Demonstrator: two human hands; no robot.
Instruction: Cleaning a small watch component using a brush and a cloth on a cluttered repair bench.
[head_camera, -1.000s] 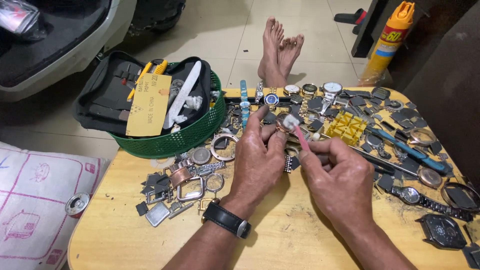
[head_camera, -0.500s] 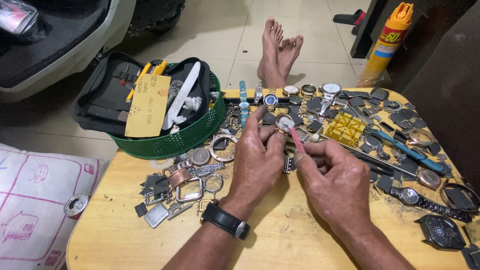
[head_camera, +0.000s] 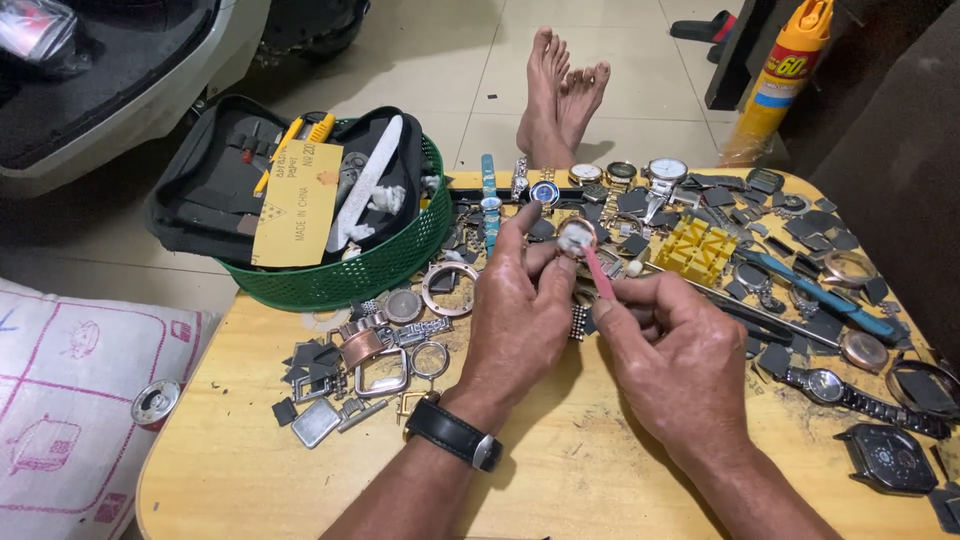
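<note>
The left hand (head_camera: 520, 320) has lifted the round watch case (head_camera: 577, 236) slightly, and the pink stick (head_camera: 598, 272) now touches it.

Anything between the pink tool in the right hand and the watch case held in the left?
Nothing visible. The left hand holds the round watch case up at its fingertips, and the pink tool in the right hand already reaches its face. The loose parts lie below on the table.

A low wooden table (head_camera: 250, 480) stands on pale floor tiles (head_camera: 440, 60).
</note>
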